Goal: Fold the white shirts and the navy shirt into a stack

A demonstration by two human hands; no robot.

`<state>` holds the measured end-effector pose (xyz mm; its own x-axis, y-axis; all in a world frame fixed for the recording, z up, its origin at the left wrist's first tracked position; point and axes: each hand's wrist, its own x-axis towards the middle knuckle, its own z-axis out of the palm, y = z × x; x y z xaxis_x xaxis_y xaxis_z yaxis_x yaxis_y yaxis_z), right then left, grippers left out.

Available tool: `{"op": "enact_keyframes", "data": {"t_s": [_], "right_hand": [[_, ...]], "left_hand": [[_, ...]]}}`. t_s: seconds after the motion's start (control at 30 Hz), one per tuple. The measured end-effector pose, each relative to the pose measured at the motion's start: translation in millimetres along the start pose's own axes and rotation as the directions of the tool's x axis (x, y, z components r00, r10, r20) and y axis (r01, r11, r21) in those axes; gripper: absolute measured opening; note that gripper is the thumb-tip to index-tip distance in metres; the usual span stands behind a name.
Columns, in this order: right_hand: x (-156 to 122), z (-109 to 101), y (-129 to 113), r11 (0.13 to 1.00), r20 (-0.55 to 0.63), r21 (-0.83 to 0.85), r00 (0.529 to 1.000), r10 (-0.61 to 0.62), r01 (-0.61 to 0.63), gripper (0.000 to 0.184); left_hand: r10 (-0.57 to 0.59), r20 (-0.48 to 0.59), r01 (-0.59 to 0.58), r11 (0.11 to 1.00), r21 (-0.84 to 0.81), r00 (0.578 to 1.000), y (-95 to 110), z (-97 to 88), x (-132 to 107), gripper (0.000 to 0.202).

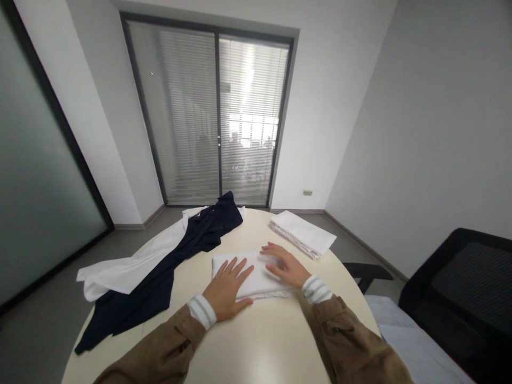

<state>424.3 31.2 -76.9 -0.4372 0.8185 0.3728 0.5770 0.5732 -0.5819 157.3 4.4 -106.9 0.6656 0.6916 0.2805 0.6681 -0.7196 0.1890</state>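
Note:
A white folded cloth (262,274) lies flat on the round cream table (240,341) in front of me. My left hand (229,288) rests with fingers spread on its left part, the thumb pointing right near the front edge. Over the right part is my right hand (287,265), slightly blurred, its fingers stretched out to the left with a gap between thumb and forefinger. Neither hand grips anything. The cloth's middle shows between the hands; parts of its left and right sides are hidden under them.
Dark navy trousers (196,237) and a white garment (136,266) lie loosely along the table's left side. A folded white stack of cloth (304,232) sits at the back right. A black mesh chair (464,288) stands at the right with pale fabric (404,330) on its seat.

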Motion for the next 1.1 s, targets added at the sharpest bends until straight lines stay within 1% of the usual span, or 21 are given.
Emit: {"op": "enact_keyframes", "data": {"t_s": [0.03, 0.07, 0.1, 0.13, 0.2, 0.3, 0.4, 0.5, 0.57, 0.63, 0.67, 0.77, 0.83, 0.9, 0.97, 1.03, 1.1], "right_hand": [[-4, 1, -9, 0.996, 0.114, -0.080, 0.993, -0.021, 0.030, 0.057], [-7, 3, -16, 0.987, 0.197, -0.152, 0.980, -0.018, 0.048, 0.065], [-10, 5, -21, 0.975, 0.254, -0.215, 0.967, -0.002, 0.058, 0.072], [-11, 8, -24, 0.963, 0.283, -0.264, 0.959, 0.016, 0.061, 0.078], [-12, 11, -25, 0.946, 0.298, -0.320, 0.954, 0.039, 0.061, 0.084], [-12, 15, -23, 0.932, 0.297, -0.357, 0.954, 0.050, 0.063, 0.083], [-16, 19, -20, 0.920, 0.287, -0.386, 0.956, 0.058, 0.060, 0.080], [-21, 21, -22, 0.920, 0.284, -0.386, 0.957, 0.050, 0.066, 0.081], [-19, 20, -27, 0.926, 0.278, -0.375, 0.958, 0.066, 0.045, 0.073], [-10, 21, -37, 0.924, 0.237, -0.382, 0.965, 0.115, -0.017, 0.058], [-3, 23, -42, 0.917, 0.200, -0.395, 0.969, 0.147, -0.057, 0.054], [24, 37, -54, 0.880, 0.075, -0.450, 0.976, 0.206, -0.151, 0.052], [40, 50, -55, 0.863, 0.027, -0.470, 0.975, 0.222, -0.184, 0.054], [50, 63, -50, 0.855, 0.011, -0.462, 0.963, 0.270, -0.235, 0.055], [53, 74, -42, 0.851, 0.013, -0.444, 0.947, 0.320, -0.281, 0.056], [52, 80, -36, 0.850, 0.023, -0.438, 0.941, 0.336, -0.293, 0.055], [50, 82, -34, 0.846, 0.029, -0.447, 0.940, 0.339, -0.291, 0.054]], "left_hand": [[-0.009, -0.004, 0.009, 1.000, 0.022, 1.000, 0, 1.4, 0, 0.076], [-0.019, -0.011, 0.020, 0.999, 0.040, 1.000, -1, 2.4, 0, 0.073], [-0.031, -0.017, 0.032, 0.998, 0.058, 0.999, -1, 3.1, 1, 0.070], [-0.042, -0.021, 0.043, 0.996, 0.075, 0.999, -1, 3.9, 2, 0.069], [-0.052, -0.017, 0.054, 0.993, 0.108, 0.998, 0, 5.8, 4, 0.065], [-0.042, 0.005, 0.040, 0.987, 0.155, 0.999, 2, 10.5, 7, 0.059], [-0.038, 0.033, 0.031, 0.979, 0.203, 0.999, 4, 14.5, 6, 0.060], [-0.043, 0.018, 0.038, 0.976, 0.213, 0.999, 4, 14.8, 2, 0.064], [-0.043, -0.005, 0.043, 0.981, 0.191, 0.999, 5, 13.5, -1, 0.069], [-0.040, -0.015, 0.042, 0.985, 0.169, 0.999, 6, 12.6, -3, 0.071], [-0.040, -0.017, 0.042, 0.986, 0.163, 0.999, 8, 12.7, -3, 0.070], [-0.039, -0.026, 0.043, 0.987, 0.153, 0.999, 11, 15.4, -5, 0.066], [-0.055, -0.035, 0.059, 0.990, 0.126, 0.998, 10, 17.7, -5, 0.065], [-0.107, -0.043, 0.110, 0.992, 0.062, 0.993, 7, 18.0, -4, 0.062], [-0.194, -0.063, 0.193, 0.981, -0.020, 0.979, 3, 14.7, 1, 0.057], [-0.289, -0.088, 0.281, 0.956, -0.088, 0.953, -2, 8.2, 9, 0.049], [-0.369, -0.118, 0.356, 0.927, -0.117, 0.922, -5, 1.6, 22, 0.042]]}}
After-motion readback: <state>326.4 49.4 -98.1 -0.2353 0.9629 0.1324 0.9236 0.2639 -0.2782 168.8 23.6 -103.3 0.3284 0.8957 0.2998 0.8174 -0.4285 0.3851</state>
